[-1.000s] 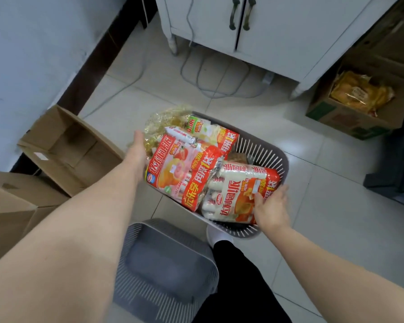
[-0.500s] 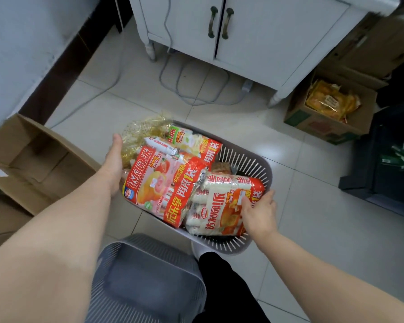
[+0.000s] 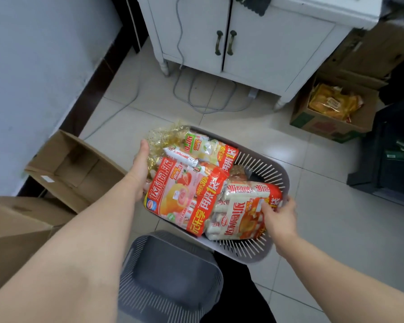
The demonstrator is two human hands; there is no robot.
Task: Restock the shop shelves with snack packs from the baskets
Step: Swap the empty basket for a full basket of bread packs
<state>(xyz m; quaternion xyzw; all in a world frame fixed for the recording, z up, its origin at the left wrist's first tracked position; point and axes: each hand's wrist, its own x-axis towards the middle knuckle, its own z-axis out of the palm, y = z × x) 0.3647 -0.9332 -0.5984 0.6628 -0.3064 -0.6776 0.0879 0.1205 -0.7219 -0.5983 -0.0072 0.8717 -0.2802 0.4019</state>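
Note:
A grey slotted basket (image 3: 273, 174) is held above the tiled floor between my two hands. It is piled with snack packs: a red-and-pink strawberry pack (image 3: 182, 197), an orange-printed pack (image 3: 240, 213), a green-printed pack (image 3: 203, 145) and a gold crinkly bag (image 3: 166, 138). My left hand (image 3: 140, 164) grips the basket's left side, its fingers hidden under the packs. At the right rim, my right hand (image 3: 278, 217) curls over the edge with its thumb on the orange-printed pack.
An empty grey basket (image 3: 173, 276) sits on the floor by my leg. Open cardboard boxes (image 3: 75, 164) stand at left; another box of yellow packs (image 3: 331, 106) at right. Ahead are a white cabinet (image 3: 243, 38) and loose cables (image 3: 196, 89); a dark crate (image 3: 387, 155) is far right.
Both hands keep hold of the basket. The view has lifted, so more of the cabinet shows, and the basket has shifted only slightly.

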